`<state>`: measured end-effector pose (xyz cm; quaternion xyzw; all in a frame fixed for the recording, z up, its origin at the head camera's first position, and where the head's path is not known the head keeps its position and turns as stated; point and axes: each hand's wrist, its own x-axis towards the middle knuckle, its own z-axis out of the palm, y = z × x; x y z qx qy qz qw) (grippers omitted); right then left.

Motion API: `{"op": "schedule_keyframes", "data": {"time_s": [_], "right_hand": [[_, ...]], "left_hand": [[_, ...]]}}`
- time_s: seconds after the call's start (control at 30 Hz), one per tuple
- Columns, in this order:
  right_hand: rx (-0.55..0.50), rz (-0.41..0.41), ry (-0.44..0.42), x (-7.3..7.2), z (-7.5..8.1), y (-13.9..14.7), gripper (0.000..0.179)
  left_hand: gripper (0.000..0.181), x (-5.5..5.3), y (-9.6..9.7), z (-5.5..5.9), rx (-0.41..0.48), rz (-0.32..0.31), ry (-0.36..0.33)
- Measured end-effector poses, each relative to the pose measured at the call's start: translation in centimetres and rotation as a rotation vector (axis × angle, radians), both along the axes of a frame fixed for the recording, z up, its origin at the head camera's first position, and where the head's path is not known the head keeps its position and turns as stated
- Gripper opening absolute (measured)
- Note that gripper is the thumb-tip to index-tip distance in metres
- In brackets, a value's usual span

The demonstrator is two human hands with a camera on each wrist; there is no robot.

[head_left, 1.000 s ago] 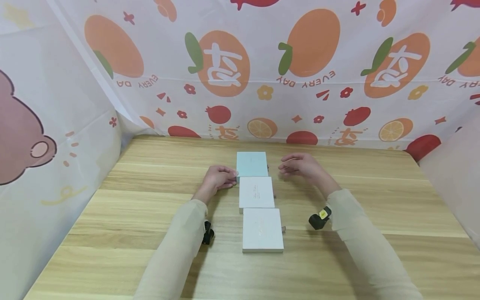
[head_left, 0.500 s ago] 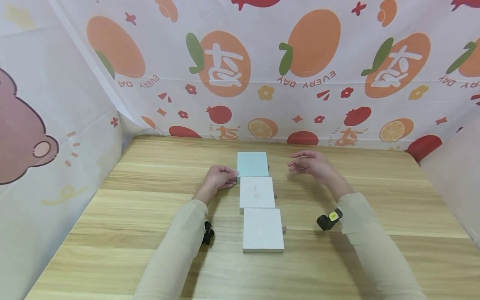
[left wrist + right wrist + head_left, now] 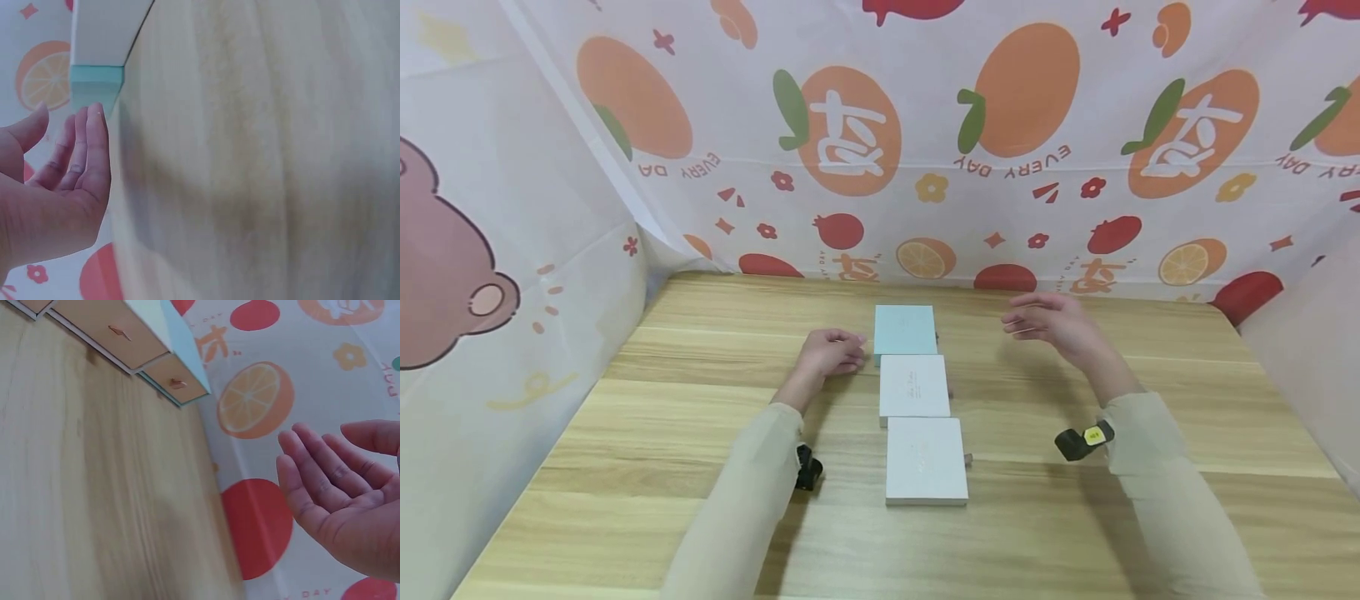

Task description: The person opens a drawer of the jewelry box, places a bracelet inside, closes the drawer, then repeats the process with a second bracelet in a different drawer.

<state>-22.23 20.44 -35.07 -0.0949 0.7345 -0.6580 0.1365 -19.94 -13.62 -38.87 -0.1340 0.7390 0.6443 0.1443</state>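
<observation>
Three flat square boxes lie in a row running away from me: a pale blue box (image 3: 904, 330) farthest, a white box (image 3: 914, 386) in the middle, another white box (image 3: 927, 460) nearest. Small ribbon tabs stick out of their right sides; the right wrist view shows one tab (image 3: 178, 383) on the blue box's end. My left hand (image 3: 830, 352) is just left of the blue box, apart from it, fingers loosely bent and holding nothing. To the right of the blue box, farther off, my right hand (image 3: 1051, 323) hovers over the table with relaxed fingers and nothing in it.
The boxes lie on a wood-grain table (image 3: 700, 467). A white fabric backdrop (image 3: 737, 200) printed with fruit stands at the table's far edge. A side cloth (image 3: 565, 275) with a bear print hangs at the left.
My right hand has moved away to the right. The left hand was touching the blue box's left edge and has drawn back a little to the left. The boxes stay in place.
</observation>
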Motion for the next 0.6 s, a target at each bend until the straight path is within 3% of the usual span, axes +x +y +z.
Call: {"op": "schedule_keyframes", "data": {"time_s": [0.27,0.5,0.6], "right_hand": [[0.111,-0.106,0.09,1.5,1.0,1.4,0.038],[0.185,-0.156,0.16,2.6,1.9,2.7,0.043],[0.258,-0.183,0.176,3.1,2.3,3.2,0.05]], "left_hand": [[0.041,0.6,-2.1,2.4,-0.065,0.01,0.07],[0.049,1.5,-4.1,4.2,-0.154,-0.026,0.151],[0.056,1.8,-4.6,4.8,-0.171,-0.002,0.189]]}}
